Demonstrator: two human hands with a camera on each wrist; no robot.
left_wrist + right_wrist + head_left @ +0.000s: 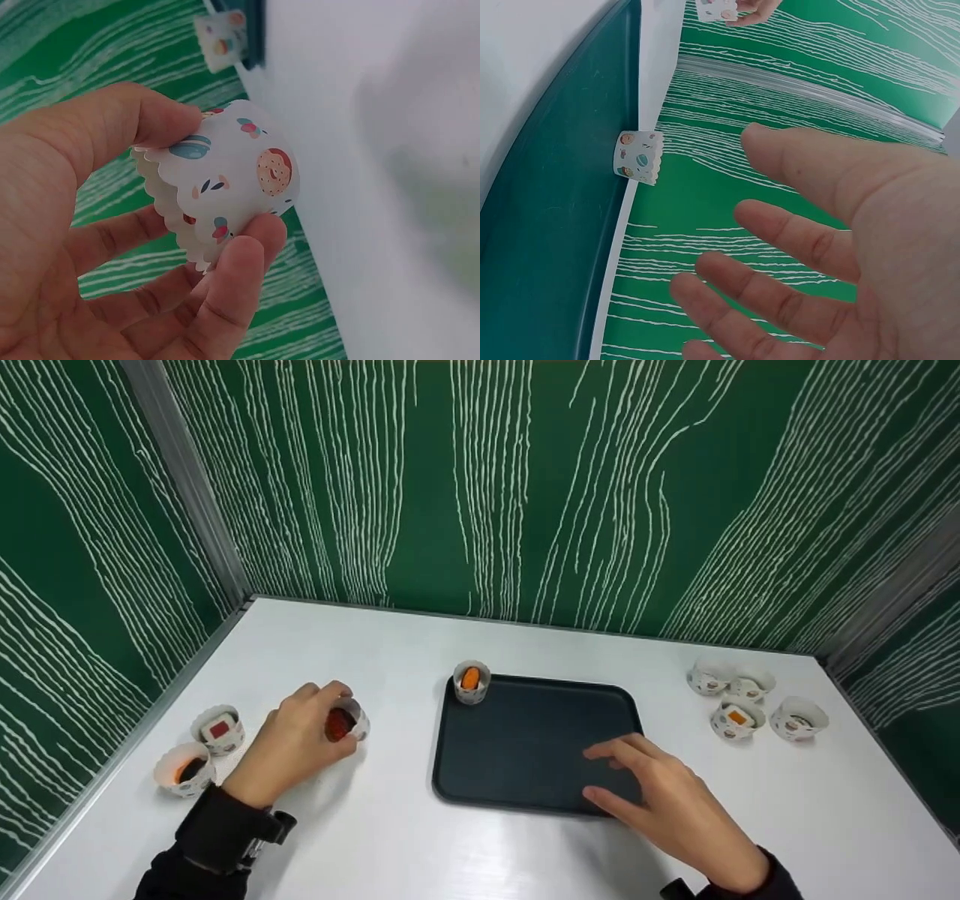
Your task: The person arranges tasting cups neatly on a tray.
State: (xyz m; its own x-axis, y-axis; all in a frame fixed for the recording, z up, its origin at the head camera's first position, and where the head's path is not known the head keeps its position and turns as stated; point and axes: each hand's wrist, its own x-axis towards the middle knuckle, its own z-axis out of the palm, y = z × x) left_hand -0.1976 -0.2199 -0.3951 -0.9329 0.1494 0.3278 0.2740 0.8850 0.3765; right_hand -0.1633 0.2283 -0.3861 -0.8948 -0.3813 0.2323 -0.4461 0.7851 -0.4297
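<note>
Your right hand (667,795) loose, thumb and fingers apart, above dark tray (510,750). Over left, nearer paper cup (198,787) carrying black-and-orange piece (190,770), farther paper cup (229,741) carrying red-topped white piece (218,727). Beside them, your left hand (298,739) clamped, thumb and fingers pinching printed baking cup (232,161), dark red piece (340,723) inside, left of tray. Out right, four clustered cups (746,691). At tray's far left corner, corner cup (470,697) with orange piece (470,678). Behind, green wall (427,510), wavy white lines.
</note>
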